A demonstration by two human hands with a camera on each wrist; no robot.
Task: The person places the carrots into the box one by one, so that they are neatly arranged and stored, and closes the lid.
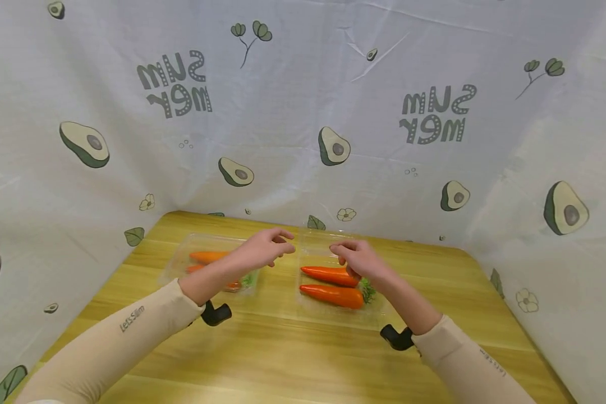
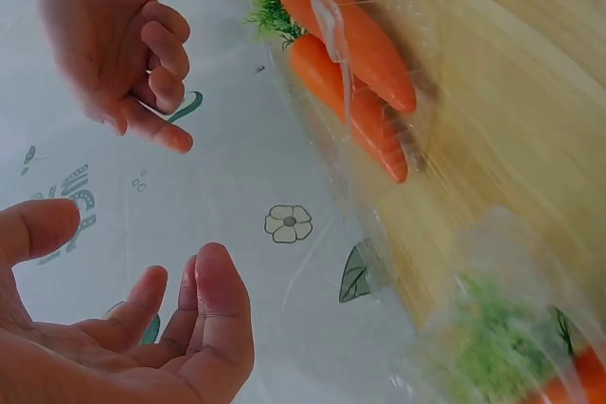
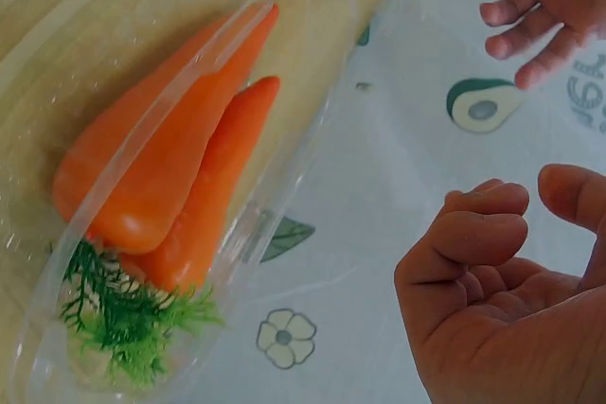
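Observation:
My left hand (image 1: 264,248) hovers between two clear plastic boxes, its fingers loosely bent with nothing in them. My right hand (image 1: 359,261) is raised over the right clear box (image 1: 308,310), fingers loosely curled and no object in them. Two orange carrots (image 1: 331,295) with green leafy tops (image 1: 367,290) lie side by side in that box, tips pointing left. Its clear lid part (image 1: 315,241) shows at the back. Beyond my left forearm sits the left clear box (image 1: 174,265), holding carrots (image 1: 208,256) and greens (image 1: 248,279), partly hidden by that arm.
Both boxes rest on a wood-grain table (image 1: 283,348). A white cloth (image 1: 283,101) printed with avocados, leaves and mirrored lettering hangs behind the table and along its sides. Black wrist mounts (image 1: 216,314) are attached at both sleeves.

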